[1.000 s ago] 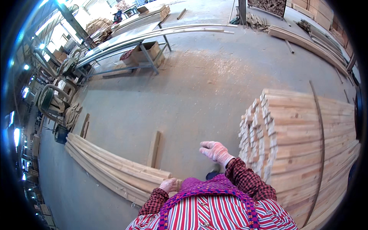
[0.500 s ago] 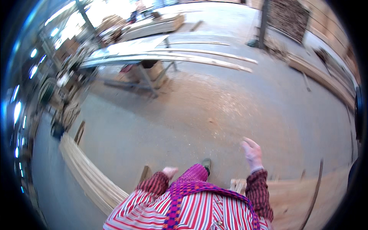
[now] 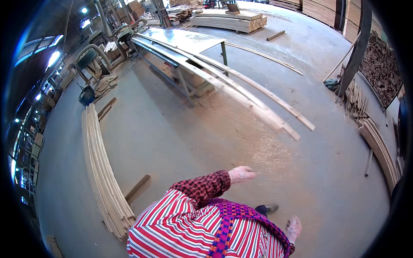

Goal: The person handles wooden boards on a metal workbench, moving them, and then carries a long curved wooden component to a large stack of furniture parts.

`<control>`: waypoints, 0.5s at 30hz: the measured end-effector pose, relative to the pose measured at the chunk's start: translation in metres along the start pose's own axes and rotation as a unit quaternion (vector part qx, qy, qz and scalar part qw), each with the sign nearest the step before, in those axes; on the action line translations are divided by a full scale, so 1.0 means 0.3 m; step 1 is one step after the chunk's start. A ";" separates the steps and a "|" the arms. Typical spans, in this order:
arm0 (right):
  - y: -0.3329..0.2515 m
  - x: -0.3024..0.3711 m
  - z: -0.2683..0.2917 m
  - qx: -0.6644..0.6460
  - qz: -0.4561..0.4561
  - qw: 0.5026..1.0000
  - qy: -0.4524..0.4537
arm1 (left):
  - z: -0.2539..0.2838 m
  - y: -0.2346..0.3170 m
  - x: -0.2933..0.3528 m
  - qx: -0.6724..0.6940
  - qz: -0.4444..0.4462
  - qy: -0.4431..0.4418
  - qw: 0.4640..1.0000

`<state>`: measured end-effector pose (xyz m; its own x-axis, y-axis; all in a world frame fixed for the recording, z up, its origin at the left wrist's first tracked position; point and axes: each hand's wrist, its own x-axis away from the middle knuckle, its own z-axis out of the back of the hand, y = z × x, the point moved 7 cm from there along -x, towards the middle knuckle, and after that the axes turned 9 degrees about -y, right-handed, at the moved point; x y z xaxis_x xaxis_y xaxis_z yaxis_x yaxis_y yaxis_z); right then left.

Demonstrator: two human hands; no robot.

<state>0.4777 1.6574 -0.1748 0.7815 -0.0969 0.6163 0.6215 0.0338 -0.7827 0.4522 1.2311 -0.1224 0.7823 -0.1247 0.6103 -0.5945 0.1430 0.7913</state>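
My left hand (image 3: pixel 242 174) reaches out in front of my body, fingers stretched to the right and nothing in them. Lower down, my right hand (image 3: pixel 294 229) hangs by my side with its fingers loosely apart, also holding nothing. Both hands are over the floor and touch no object. Ahead of them, long narrow wooden boards (image 3: pixel 254 107) lie on a metal-topped table (image 3: pixel 193 41), their near ends jutting well past its edge. The boards' ends are the nearest things ahead of my left hand, some way off.
A stack of long planks (image 3: pixel 101 167) lies on the floor at left, beside a short wood bearer (image 3: pixel 137 186). Sawdust (image 3: pixel 271 150) covers the floor ahead. More planks (image 3: pixel 380 150) lie at right, near a steel post (image 3: pixel 356 51). A timber pile (image 3: pixel 234 21) stands beyond the table.
My view has turned and moved nearer the table, whose boards now reach closer. My left hand has swung forward and across to the right; my right hand has dropped back.
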 end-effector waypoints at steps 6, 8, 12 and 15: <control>-0.304 -0.393 -0.056 0.081 0.127 0.987 -0.063 | -0.142 -0.043 -0.178 -0.014 0.046 -0.014 0.999; -0.495 -0.509 -0.076 0.127 0.170 0.971 -0.110 | -0.238 0.093 -0.287 0.021 0.046 -0.028 0.998; -0.876 -0.558 -0.270 0.213 0.223 0.922 -0.232 | -0.361 0.313 -0.458 0.029 -0.014 -0.005 0.999; -1.039 -0.729 -0.267 0.246 0.210 0.904 -0.279 | -0.413 0.449 -0.639 0.067 -0.075 0.001 0.995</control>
<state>0.1087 1.5883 -0.0725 0.7754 0.5388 0.3293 0.1066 0.4024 -0.9093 0.2453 1.3959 -0.1375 0.8643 -0.1330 0.4851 -0.4904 -0.0090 0.8714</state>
